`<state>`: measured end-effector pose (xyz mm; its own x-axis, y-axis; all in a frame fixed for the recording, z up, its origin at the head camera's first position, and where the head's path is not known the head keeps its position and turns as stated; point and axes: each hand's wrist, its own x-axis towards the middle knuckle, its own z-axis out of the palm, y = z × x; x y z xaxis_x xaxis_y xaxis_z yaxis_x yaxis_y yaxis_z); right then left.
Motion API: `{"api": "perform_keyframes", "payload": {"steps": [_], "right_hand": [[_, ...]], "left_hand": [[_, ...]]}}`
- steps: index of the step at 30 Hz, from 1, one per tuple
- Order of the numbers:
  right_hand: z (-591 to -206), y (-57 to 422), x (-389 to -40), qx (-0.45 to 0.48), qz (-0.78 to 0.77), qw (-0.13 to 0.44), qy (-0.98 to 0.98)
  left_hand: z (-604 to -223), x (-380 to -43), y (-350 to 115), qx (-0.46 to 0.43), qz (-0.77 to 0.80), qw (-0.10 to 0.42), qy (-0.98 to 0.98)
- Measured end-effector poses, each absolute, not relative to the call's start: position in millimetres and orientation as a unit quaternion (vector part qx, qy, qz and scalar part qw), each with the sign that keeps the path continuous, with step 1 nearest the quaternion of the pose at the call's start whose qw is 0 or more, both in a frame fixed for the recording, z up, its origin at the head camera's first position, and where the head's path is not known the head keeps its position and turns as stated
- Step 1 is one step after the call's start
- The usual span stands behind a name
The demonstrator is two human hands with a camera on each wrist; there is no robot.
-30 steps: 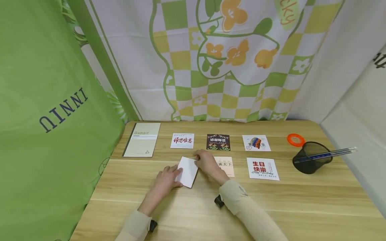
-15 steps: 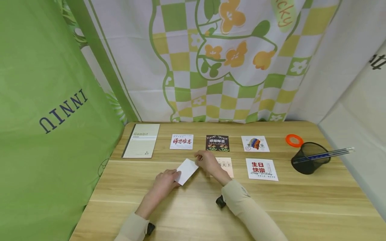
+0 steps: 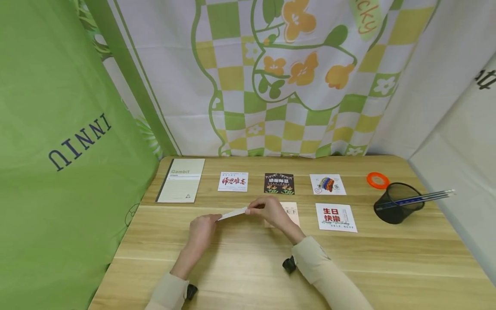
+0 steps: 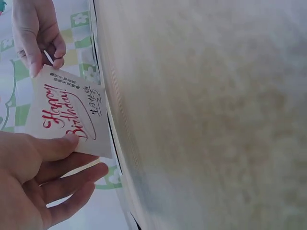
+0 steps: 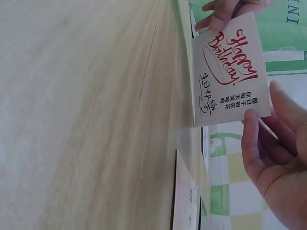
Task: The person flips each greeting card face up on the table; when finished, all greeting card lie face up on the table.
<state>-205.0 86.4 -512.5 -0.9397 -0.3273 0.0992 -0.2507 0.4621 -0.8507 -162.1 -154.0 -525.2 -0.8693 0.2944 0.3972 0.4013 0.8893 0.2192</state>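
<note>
Between both hands a birthday card (image 3: 232,214) is held tilted up above the table, seen nearly edge-on in the head view. Red "Happy Birthday!" lettering covers the face of the card (image 4: 67,110) in the left wrist view, with small black characters beside it. My left hand (image 3: 202,228) pinches one end, thumb on the printed face. At the opposite corner my right hand (image 3: 270,212) pinches the card (image 5: 232,72) between thumb and finger. Beneath the right hand lies a cream card (image 3: 291,214), partly hidden by that hand and wrist.
Along the back lie a notebook (image 3: 181,181), a white card with red characters (image 3: 233,182), a dark card (image 3: 279,189) and a colourful card (image 3: 327,191). A red-lettered card (image 3: 336,218) lies nearer. An orange ring (image 3: 371,181) and a tipped mesh pencil cup (image 3: 395,211) are rightward.
The card has turned from showing its white face to standing nearly edge-on in the head view. My left hand has shifted slightly left; the right hand has turned a little and keeps its corner.
</note>
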Motion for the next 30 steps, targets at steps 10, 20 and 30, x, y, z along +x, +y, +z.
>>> {"api": "perform_keyframes", "payload": {"steps": [10,20,30], "right_hand": [[-518.9,83.6,-202.8,-0.202,-0.487,0.042,0.848],[-520.9,77.7,-202.2,-0.165,-0.464,0.007,0.870],[-521.4,66.7,-197.0,-0.158,-0.478,-0.026,0.864]], "left_hand": [[-524.5,-165.0,-155.9,-0.141,-0.233,0.191,-0.943],[-527.4,-168.4,-156.5,-0.096,-0.315,0.168,-0.929],[-526.2,-172.4,-154.5,-0.034,-0.391,0.140,-0.909]]}}
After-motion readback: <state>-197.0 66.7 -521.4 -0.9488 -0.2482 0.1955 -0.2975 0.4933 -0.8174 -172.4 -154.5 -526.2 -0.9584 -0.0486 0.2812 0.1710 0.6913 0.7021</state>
